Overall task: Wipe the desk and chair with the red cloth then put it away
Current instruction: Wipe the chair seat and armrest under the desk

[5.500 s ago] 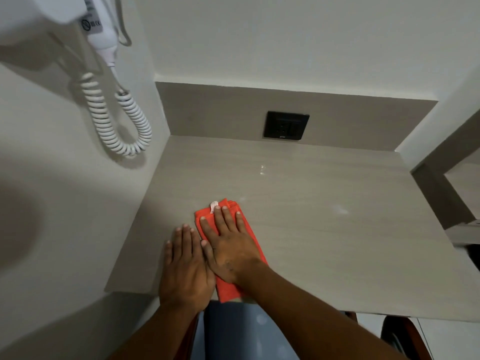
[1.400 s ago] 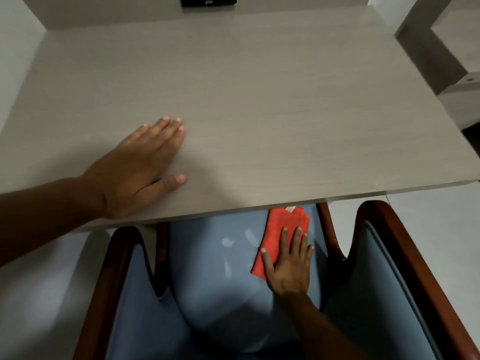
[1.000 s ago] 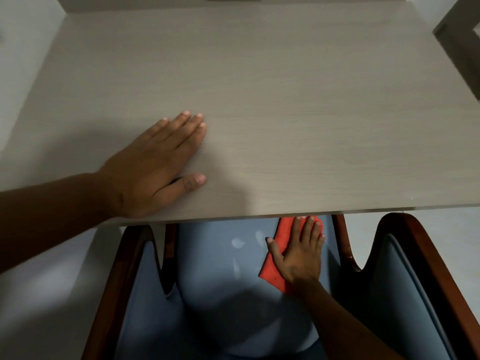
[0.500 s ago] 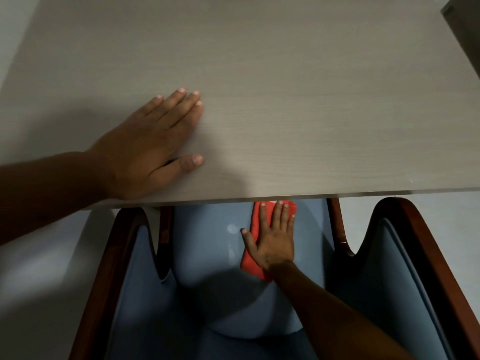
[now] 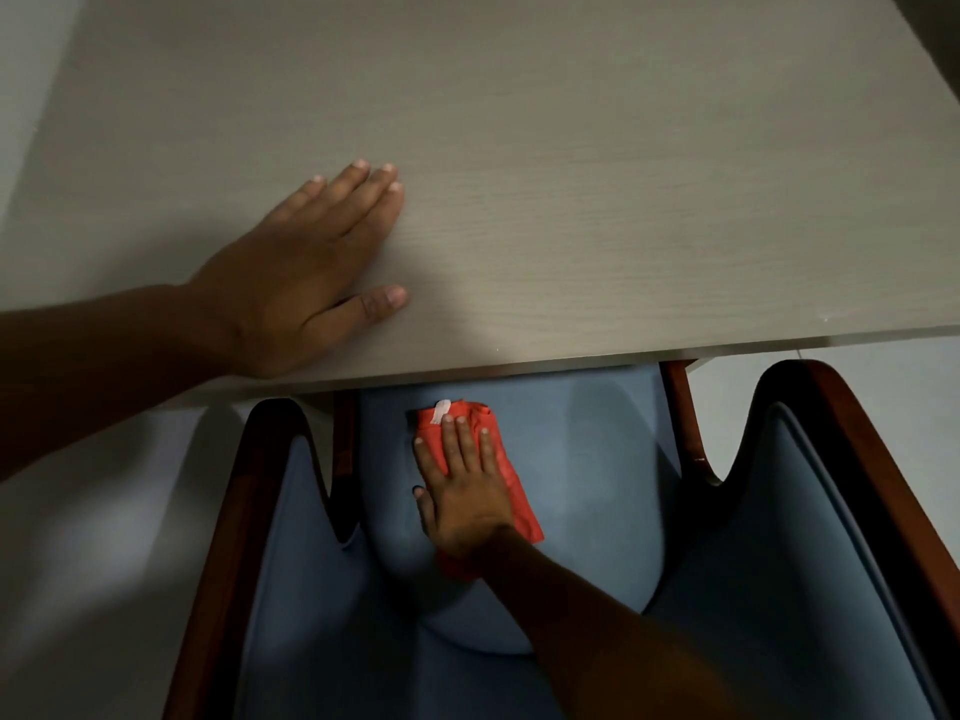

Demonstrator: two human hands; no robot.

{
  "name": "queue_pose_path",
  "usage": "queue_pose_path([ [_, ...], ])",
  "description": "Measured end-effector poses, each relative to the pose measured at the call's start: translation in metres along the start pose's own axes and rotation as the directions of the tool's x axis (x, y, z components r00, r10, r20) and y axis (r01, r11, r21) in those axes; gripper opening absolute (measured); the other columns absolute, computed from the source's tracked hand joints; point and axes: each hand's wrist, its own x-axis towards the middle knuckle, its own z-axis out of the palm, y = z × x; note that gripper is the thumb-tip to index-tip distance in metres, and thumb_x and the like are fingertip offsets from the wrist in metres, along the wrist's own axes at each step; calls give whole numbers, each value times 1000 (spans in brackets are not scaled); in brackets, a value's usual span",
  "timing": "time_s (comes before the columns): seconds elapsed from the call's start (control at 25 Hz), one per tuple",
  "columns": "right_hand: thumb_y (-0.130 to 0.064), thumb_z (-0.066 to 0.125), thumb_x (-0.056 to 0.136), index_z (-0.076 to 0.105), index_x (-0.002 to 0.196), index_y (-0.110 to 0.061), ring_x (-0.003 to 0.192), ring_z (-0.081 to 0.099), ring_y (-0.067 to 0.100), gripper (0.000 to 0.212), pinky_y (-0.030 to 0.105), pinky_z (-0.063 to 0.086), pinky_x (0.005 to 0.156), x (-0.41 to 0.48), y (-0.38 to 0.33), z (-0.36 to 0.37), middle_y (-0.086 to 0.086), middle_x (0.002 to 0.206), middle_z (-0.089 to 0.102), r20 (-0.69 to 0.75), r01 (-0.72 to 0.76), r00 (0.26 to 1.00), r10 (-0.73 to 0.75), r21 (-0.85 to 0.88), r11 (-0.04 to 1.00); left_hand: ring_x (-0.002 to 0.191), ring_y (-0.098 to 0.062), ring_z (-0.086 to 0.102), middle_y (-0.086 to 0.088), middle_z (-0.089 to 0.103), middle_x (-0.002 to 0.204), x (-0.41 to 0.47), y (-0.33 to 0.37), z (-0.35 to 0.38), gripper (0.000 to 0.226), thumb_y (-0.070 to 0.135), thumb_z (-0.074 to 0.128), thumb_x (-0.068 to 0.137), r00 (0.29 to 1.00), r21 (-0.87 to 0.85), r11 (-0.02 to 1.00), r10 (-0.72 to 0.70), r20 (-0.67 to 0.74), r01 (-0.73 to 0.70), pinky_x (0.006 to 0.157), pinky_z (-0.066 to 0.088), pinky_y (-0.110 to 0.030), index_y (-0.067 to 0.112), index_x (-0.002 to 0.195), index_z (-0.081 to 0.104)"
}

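Observation:
The folded red cloth (image 5: 511, 491), with a small white tag at its far end, lies on the blue seat of the chair (image 5: 587, 485). My right hand (image 5: 465, 485) presses flat on top of it, fingers pointing toward the desk. The light wood desk (image 5: 571, 174) fills the upper half of the view and overhangs the front of the seat. My left hand (image 5: 306, 272) rests palm down on the desk near its front edge, holding nothing.
The chair has dark red wooden arms, one on the left (image 5: 234, 511) and one on the right (image 5: 872, 485), with blue padding inside. Pale floor (image 5: 93, 563) shows to the left and right of the chair.
My right hand has slid the red cloth leftward across the seat over the last second. My left hand has stayed flat on the desk. Several seconds ago the cloth was on the desk.

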Motion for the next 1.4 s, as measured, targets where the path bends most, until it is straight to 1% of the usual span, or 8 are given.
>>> queue_pose_path([
  [0.16, -37, 42, 95, 18, 161, -23, 156, 8, 37, 71, 60, 4, 122, 1, 3, -3, 14, 169, 10, 56, -45, 997, 43, 38, 998, 154, -27, 6, -16, 11, 166, 0, -1, 1, 84, 64, 15, 94, 1000, -13, 1000, -8, 15, 8, 125, 12, -48, 7, 156, 11],
  [0.36, -33, 58, 86, 15, 161, -22, 151, 22, 39, 87, 58, 22, 118, -6, 17, -12, 12, 168, 17, 94, -153, 985, 146, 68, 986, 154, -26, 4, -15, 9, 166, 0, -3, 2, 84, 64, 16, 93, 999, -12, 1000, -23, 26, 24, 125, 10, -46, 9, 156, 10],
  [0.6, -38, 56, 88, 11, 161, -24, 150, 24, 40, 87, 57, 29, 111, -40, 80, -23, 14, 167, 18, 46, -304, 952, 303, 10, 953, 154, -28, 5, -17, 8, 166, 1, -4, 3, 86, 65, 15, 93, 999, -1, 1000, -18, 41, 18, 124, 8, -47, 8, 156, 7],
  [0.8, -51, 58, 88, 1, 161, -31, 152, 15, 44, 95, 64, 22, 116, -92, 137, -28, 12, 168, 11, 54, -464, 884, 465, -23, 886, 154, -30, 6, -19, 8, 165, 0, -3, 3, 86, 66, 14, 93, 999, 7, 1000, -18, 41, 18, 124, 9, -47, 7, 155, 6],
  [0.96, -37, 59, 94, 7, 161, -33, 147, 21, 47, 85, 68, 28, 116, -112, 147, -29, 15, 165, 14, 96, -546, 837, 539, 57, 836, 154, -30, 5, -18, 7, 166, -1, -4, 5, 86, 66, 13, 93, 999, 15, 1000, -15, 33, 15, 124, 8, -47, 7, 155, 4],
  [1.16, -36, 58, 93, 14, 160, -34, 144, 28, 46, 80, 63, 27, 115, -119, 128, -26, 16, 162, 22, 108, -479, 876, 470, 86, 874, 154, -29, 3, -18, 6, 166, 0, -5, 6, 86, 67, 11, 94, 1000, 20, 1000, -6, 25, 6, 124, 8, -47, 8, 156, 3],
  [1.28, -32, 62, 83, 20, 159, -33, 137, 39, 44, 87, 56, 36, 108, -125, 104, -23, 17, 158, 33, 97, -348, 935, 342, 56, 936, 154, -28, 2, -18, 6, 166, -1, -6, 7, 86, 67, 10, 94, 1000, 25, 1000, -2, 24, 2, 124, 8, -48, 8, 155, 3],
  [1.4, -30, 63, 74, 39, 154, -30, 120, 56, 42, 83, 50, 48, 95, -125, 74, -13, 16, 150, 49, 96, -203, 975, 201, 7, 979, 154, -29, 3, -18, 6, 166, 0, -7, 8, 86, 68, 10, 94, 1000, 25, 1000, 4, 19, -4, 124, 8, -47, 8, 155, 2],
])
